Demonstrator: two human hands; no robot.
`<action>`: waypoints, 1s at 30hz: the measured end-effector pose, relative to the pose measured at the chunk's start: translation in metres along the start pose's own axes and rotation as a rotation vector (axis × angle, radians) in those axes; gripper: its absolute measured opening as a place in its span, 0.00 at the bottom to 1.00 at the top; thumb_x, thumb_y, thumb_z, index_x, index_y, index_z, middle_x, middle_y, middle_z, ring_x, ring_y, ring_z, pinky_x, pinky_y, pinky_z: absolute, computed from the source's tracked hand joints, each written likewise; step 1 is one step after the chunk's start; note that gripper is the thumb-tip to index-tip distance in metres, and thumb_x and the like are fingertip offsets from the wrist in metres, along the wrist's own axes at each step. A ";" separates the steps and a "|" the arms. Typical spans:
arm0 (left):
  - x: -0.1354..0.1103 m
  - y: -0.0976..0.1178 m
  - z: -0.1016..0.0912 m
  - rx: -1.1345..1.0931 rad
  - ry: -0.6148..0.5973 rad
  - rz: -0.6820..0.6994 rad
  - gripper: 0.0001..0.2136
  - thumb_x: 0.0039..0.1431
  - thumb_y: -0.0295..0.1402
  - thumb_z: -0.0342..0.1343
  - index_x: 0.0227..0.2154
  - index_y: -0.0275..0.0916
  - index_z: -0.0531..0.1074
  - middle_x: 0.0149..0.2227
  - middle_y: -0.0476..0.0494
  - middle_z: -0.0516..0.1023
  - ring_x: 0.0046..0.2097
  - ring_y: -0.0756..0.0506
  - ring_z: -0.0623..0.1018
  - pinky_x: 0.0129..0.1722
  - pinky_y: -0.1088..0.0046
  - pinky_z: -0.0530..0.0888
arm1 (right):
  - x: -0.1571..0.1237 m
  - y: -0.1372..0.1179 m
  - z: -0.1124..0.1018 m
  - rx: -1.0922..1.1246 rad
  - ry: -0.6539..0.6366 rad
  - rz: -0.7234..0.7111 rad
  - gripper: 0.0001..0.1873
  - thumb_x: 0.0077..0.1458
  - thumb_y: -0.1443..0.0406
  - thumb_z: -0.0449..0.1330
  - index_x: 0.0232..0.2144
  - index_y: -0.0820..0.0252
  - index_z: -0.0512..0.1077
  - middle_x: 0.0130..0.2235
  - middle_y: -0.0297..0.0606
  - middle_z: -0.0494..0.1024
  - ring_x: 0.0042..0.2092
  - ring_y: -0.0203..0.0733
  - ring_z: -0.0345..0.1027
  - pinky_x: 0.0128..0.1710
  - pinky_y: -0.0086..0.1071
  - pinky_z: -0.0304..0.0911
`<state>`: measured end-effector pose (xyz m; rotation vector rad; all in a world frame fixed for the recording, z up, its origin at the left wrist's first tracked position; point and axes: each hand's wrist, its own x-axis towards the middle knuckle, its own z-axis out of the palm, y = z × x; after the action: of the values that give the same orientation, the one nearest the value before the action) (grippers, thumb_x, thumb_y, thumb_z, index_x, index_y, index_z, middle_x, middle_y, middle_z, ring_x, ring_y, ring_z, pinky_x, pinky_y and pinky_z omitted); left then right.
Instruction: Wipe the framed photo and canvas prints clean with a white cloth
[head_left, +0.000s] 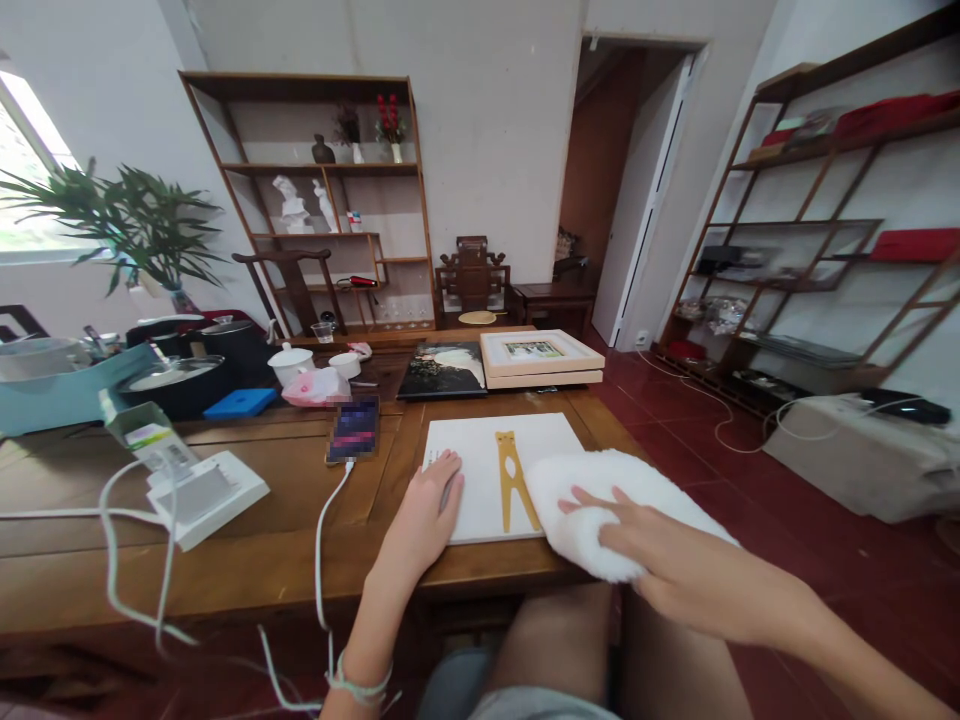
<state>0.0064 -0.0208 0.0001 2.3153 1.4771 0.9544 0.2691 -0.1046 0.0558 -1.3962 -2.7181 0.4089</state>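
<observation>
While the right hand (pixel 637 545) clutches a fistful of fluffy white cloth (pixel 630 470), bunched over the right side of a white board (pixel 472 510), the left hand (pixel 431 505) lies flat on the board's left edge, fingers stretched out. Could be a thick book or a canvas tbh, hard to say from this angle. It sits at the near edge of a wooden table (pixel 277 565), with a long-legged yellow figure (pixel 505 470) on top, right beside the cloth. Off to the left: an opened white box (pixel 240 490) and a phone (pixel 354 425) with a white cable (pixel 319 560) plugged in. Further back, a dark picture (pixel 439 370) lies next to a pale wooden frame (pixel 551 369). Way behind, a display shelf (pixel 315 88) stands against the wall.
</observation>
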 end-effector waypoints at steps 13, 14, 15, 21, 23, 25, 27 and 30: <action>0.000 0.001 0.000 0.011 -0.033 -0.020 0.17 0.61 0.33 0.41 0.48 0.35 0.68 0.53 0.36 0.69 0.58 0.42 0.64 0.57 0.59 0.60 | 0.090 0.057 -0.015 0.150 0.352 0.221 0.07 0.48 0.68 0.47 0.27 0.60 0.65 0.35 0.41 0.73 0.37 0.46 0.65 0.37 0.36 0.59; 0.000 0.001 0.000 0.010 -0.035 -0.020 0.16 0.61 0.33 0.41 0.48 0.36 0.68 0.53 0.36 0.69 0.58 0.42 0.64 0.57 0.58 0.60 | 0.104 0.057 -0.015 0.145 0.384 0.239 0.08 0.49 0.69 0.46 0.28 0.61 0.65 0.35 0.42 0.73 0.37 0.46 0.65 0.37 0.36 0.59; 0.001 0.001 0.000 0.010 -0.035 -0.020 0.16 0.61 0.33 0.41 0.48 0.36 0.68 0.53 0.36 0.69 0.58 0.42 0.64 0.57 0.58 0.60 | 0.115 0.056 -0.014 0.139 0.401 0.248 0.10 0.48 0.70 0.44 0.29 0.61 0.65 0.35 0.43 0.73 0.37 0.47 0.65 0.37 0.37 0.59; 0.000 -0.001 0.000 0.017 -0.043 -0.009 0.16 0.61 0.33 0.41 0.48 0.36 0.67 0.53 0.36 0.69 0.58 0.42 0.64 0.57 0.57 0.60 | 0.113 0.016 0.013 0.070 0.307 0.098 0.21 0.39 0.79 0.45 0.35 0.64 0.68 0.53 0.49 0.67 0.58 0.53 0.52 0.54 0.48 0.46; 0.000 -0.001 0.001 0.020 -0.048 -0.007 0.16 0.61 0.32 0.41 0.48 0.35 0.67 0.53 0.36 0.69 0.58 0.42 0.64 0.57 0.57 0.60 | 0.090 -0.004 0.021 -0.002 0.218 0.009 0.22 0.38 0.80 0.46 0.35 0.66 0.69 0.59 0.51 0.58 0.62 0.54 0.40 0.57 0.51 0.40; 0.001 -0.001 0.001 0.019 -0.046 -0.002 0.16 0.61 0.32 0.42 0.48 0.35 0.67 0.53 0.36 0.69 0.58 0.41 0.64 0.57 0.56 0.60 | 0.063 -0.023 0.025 -0.046 0.136 -0.051 0.21 0.39 0.80 0.46 0.34 0.66 0.70 0.60 0.50 0.55 0.63 0.54 0.36 0.58 0.51 0.38; 0.001 -0.001 0.002 0.018 -0.037 0.002 0.16 0.60 0.32 0.42 0.47 0.35 0.68 0.53 0.35 0.69 0.58 0.41 0.65 0.56 0.56 0.60 | 0.041 -0.037 0.026 -0.070 0.095 -0.110 0.21 0.39 0.80 0.46 0.34 0.65 0.71 0.61 0.50 0.54 0.63 0.54 0.34 0.59 0.52 0.36; 0.001 -0.001 0.002 0.015 -0.028 0.002 0.16 0.60 0.32 0.42 0.48 0.36 0.68 0.53 0.35 0.70 0.58 0.41 0.65 0.56 0.57 0.61 | 0.027 -0.043 0.025 -0.056 0.084 -0.169 0.21 0.37 0.79 0.47 0.34 0.65 0.70 0.61 0.49 0.53 0.63 0.52 0.33 0.59 0.50 0.34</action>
<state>0.0070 -0.0190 -0.0011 2.3316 1.4760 0.9106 0.2151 -0.1116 0.0411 -1.1549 -2.7697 0.2596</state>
